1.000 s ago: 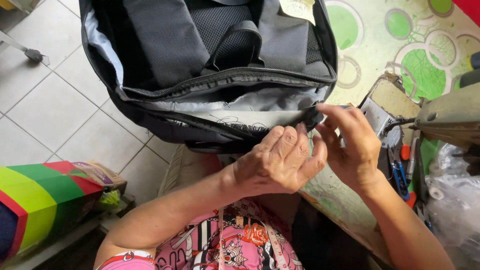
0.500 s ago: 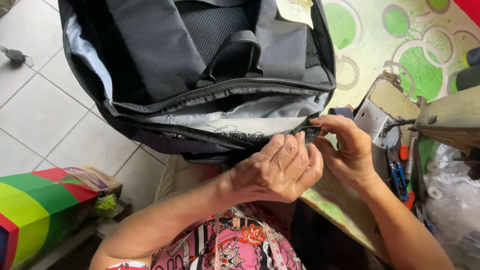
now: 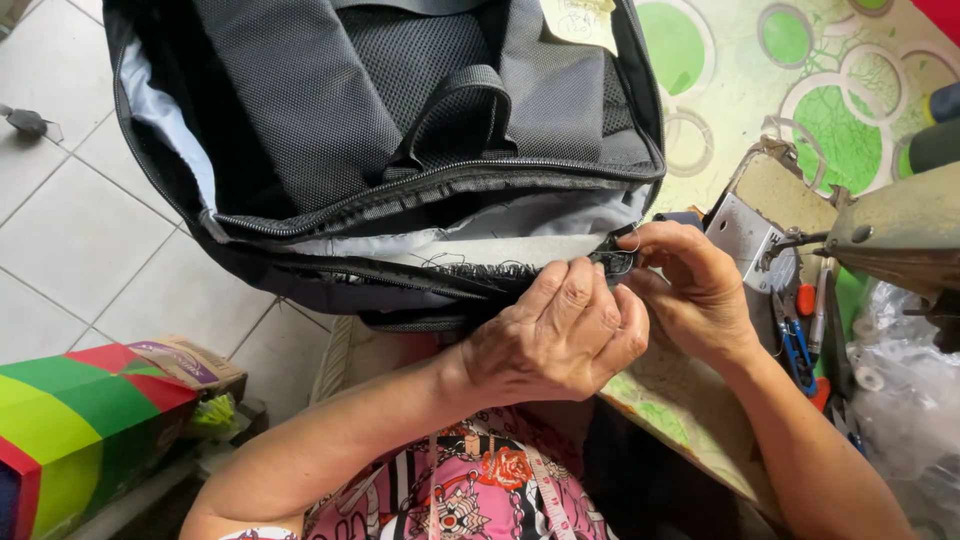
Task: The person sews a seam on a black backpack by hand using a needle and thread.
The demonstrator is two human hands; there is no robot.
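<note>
Black backpack [image 3: 400, 130]: open, zipper edge [image 3: 480, 272] pinched shut by left hand [image 3: 555, 335]; zipper slider [image 3: 618, 262] gripped by right hand [image 3: 690, 290]. Sewing machine [image 3: 890, 230] adjacent.

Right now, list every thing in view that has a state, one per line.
backpack: open, grey lining showing, lying half over the table edge
zipper: undone along the opening, loose threads at its edge
zipper slider: at the right end, pinched between fingers
left hand: closed grip on the zipper edge
right hand: fingertips pinching the slider
cardboard box: flap open

matt woven cloth backpack [image 3: 330, 120], glossy floor tiles [image 3: 70, 230]
</note>
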